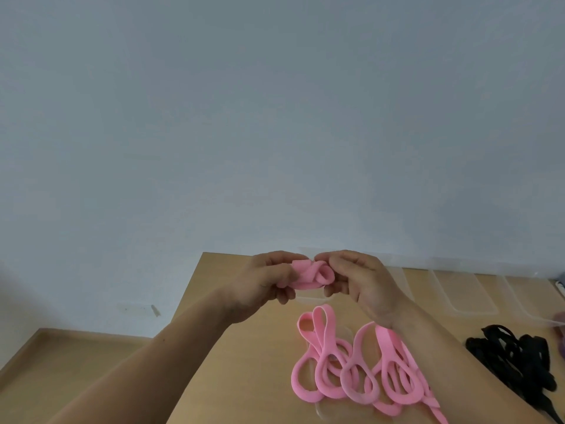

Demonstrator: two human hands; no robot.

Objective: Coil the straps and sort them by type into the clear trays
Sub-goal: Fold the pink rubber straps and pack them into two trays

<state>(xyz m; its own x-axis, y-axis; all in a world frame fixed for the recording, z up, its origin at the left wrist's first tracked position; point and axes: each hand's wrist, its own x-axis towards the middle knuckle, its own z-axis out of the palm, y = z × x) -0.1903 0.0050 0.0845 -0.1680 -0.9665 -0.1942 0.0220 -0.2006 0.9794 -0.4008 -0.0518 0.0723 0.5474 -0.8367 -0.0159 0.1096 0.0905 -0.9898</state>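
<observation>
Coiled strap point(308, 275) held between your left hand point(260, 286) and right hand point(363, 283), above the table point(244, 362). Loose strap pile point(351, 371) on table below your right hand, nearer you. Second pile point(519, 359) right of it. Trays point(464, 292) right of right hand, behind both piles.

Light-wood tabletop point(244, 377) is seen from bottom centre to right, its left edge running diagonally. The upper frame is filled by a pale blue-grey wall point(275, 117). Wood-tone floor point(61, 362) is seen lower left, below table level. A pale wall plate point(137, 309) is mounted low on the wall; detail is blurred. A purple item point(561, 348) is cut off at the right edge and cannot be identified.
</observation>
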